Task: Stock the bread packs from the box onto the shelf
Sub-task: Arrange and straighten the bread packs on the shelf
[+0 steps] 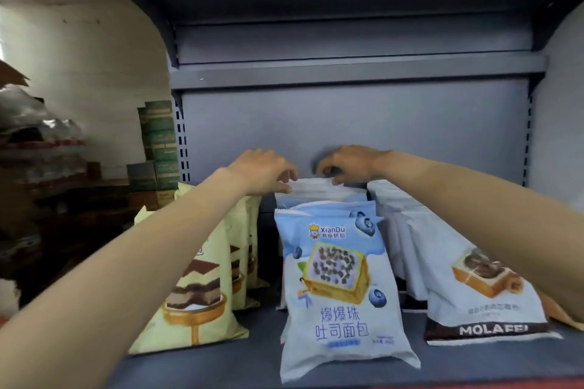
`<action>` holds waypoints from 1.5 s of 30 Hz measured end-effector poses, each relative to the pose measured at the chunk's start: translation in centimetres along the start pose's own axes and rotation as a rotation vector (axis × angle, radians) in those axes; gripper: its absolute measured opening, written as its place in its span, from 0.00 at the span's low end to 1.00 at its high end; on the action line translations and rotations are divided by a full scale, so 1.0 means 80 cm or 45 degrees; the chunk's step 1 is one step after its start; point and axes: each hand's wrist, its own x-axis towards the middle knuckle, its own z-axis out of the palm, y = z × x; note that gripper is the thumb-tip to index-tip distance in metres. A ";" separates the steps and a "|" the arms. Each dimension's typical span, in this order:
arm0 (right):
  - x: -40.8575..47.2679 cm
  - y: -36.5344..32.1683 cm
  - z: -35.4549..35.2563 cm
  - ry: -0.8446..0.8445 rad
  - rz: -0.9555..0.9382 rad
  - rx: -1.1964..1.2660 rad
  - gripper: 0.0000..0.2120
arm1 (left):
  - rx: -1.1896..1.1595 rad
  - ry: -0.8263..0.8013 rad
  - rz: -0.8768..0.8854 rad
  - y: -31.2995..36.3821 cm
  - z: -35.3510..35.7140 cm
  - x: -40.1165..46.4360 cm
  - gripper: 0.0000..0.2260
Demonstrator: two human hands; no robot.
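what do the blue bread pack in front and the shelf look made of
Blue bread pack: looks like thin printed plastic film with a soft sheen; it has crinkles and a serrated top seal. Shelf: probably grey painted metal, matte, with slotted uprights at its sides.

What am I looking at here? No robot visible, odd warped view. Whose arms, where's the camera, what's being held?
There is no machine: a person is stocking a shelf with bare hands. The single picture comes from a wide-angle camera worn on the person's head, looking forward and down, which is why the edges bend.

The left hand and right hand reach to the back of the shelf, and each pinches a top corner of the rear blue pack, which stands upright behind the others.

On the shelf stand three rows of bread packs: yellow packs with a layered cake picture on the left, blue blueberry packs in the middle, and white packs marked MOLAFEI on the right.

The box the packs come from is not in view.
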 end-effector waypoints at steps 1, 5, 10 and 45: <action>0.003 0.004 0.000 0.013 -0.003 0.071 0.14 | -0.034 -0.063 -0.004 -0.007 0.001 0.003 0.14; 0.011 0.011 0.000 -0.050 0.041 0.374 0.13 | -0.109 -0.164 0.005 -0.027 0.010 0.018 0.12; 0.020 0.014 0.010 -0.016 0.037 0.219 0.08 | -0.105 -0.042 0.036 -0.027 0.022 0.036 0.10; -0.018 0.019 0.002 0.088 0.189 0.035 0.07 | -0.054 -0.169 0.010 0.007 0.028 0.058 0.09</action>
